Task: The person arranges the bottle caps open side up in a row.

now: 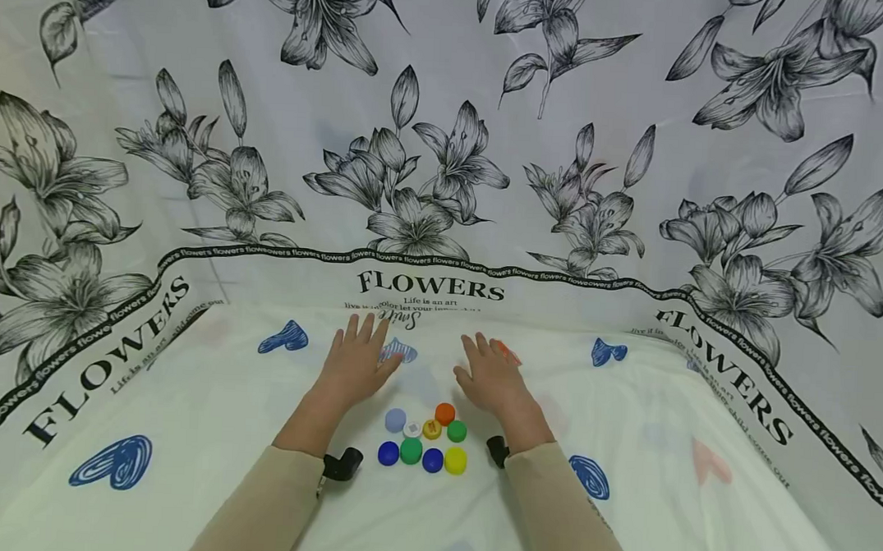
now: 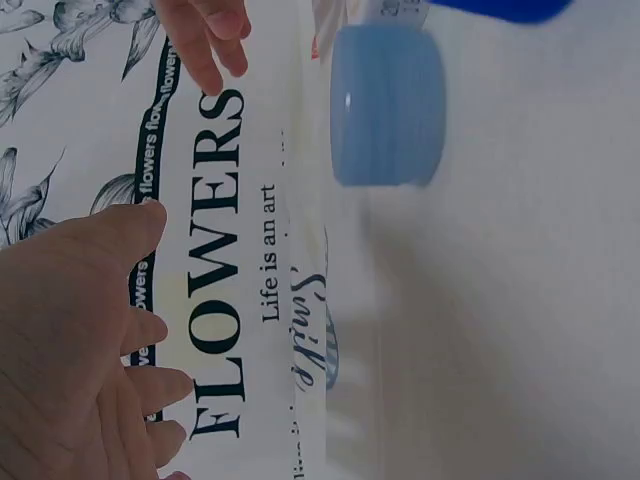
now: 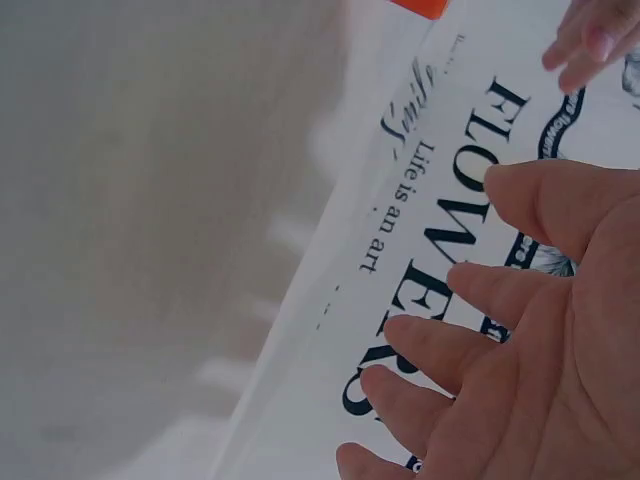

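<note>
My left hand (image 1: 356,360) is held palm down with fingers spread, beyond the group of caps and to their left. On the other side my right hand (image 1: 491,375) mirrors it, its fingers also straight. Neither holds anything. Between the forearms lies a cluster of small round plastic caps: light blue (image 1: 395,420), white (image 1: 412,430), orange (image 1: 445,414), golden yellow (image 1: 431,429), green (image 1: 457,431), and a nearer row with dark blue (image 1: 388,453), green (image 1: 411,451), dark blue (image 1: 433,460) and yellow (image 1: 456,460). The left wrist view shows the light blue cap (image 2: 388,105) large.
A white cloth (image 1: 207,397) with blue and orange hearts covers the surface. Behind it rises a backdrop (image 1: 435,94) printed with black lilies and the word FLOWERS. A black wrist-worn device (image 1: 343,464) sits at the left cuff, another (image 1: 498,451) at the right.
</note>
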`<state>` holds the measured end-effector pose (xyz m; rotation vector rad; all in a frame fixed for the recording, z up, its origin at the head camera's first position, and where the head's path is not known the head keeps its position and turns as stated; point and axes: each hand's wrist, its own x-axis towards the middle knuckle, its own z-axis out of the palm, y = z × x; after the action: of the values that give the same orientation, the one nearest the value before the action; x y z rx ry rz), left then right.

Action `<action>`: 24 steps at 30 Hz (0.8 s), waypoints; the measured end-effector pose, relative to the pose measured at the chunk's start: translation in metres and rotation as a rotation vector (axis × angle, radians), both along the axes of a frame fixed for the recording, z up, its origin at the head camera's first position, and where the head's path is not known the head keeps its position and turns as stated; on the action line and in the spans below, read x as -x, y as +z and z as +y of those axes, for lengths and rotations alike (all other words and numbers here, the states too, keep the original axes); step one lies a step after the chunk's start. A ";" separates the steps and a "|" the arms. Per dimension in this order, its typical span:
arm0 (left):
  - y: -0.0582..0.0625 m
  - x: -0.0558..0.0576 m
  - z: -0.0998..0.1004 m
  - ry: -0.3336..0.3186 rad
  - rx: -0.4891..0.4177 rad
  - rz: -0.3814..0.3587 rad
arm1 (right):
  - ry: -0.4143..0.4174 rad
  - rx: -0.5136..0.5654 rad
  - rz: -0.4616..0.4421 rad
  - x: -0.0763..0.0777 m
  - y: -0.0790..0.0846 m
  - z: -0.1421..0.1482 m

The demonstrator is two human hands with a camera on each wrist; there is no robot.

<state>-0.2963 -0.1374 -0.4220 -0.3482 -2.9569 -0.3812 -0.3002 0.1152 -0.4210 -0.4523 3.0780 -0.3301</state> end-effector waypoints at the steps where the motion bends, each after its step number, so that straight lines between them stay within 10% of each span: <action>1: 0.000 0.000 0.003 -0.008 0.008 -0.004 | 0.006 0.000 -0.001 0.000 0.000 0.000; 11: -0.012 -0.009 0.035 -0.101 0.087 -0.030 | 0.045 0.112 -0.163 -0.006 0.005 -0.001; 24: -0.019 -0.011 0.048 -0.248 -0.330 -0.294 | 0.145 0.351 -0.380 -0.009 0.006 0.008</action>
<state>-0.2849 -0.0895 -0.4407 -0.6685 -3.0523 -1.0160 -0.2910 0.1228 -0.4151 -0.5427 2.6053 -0.8476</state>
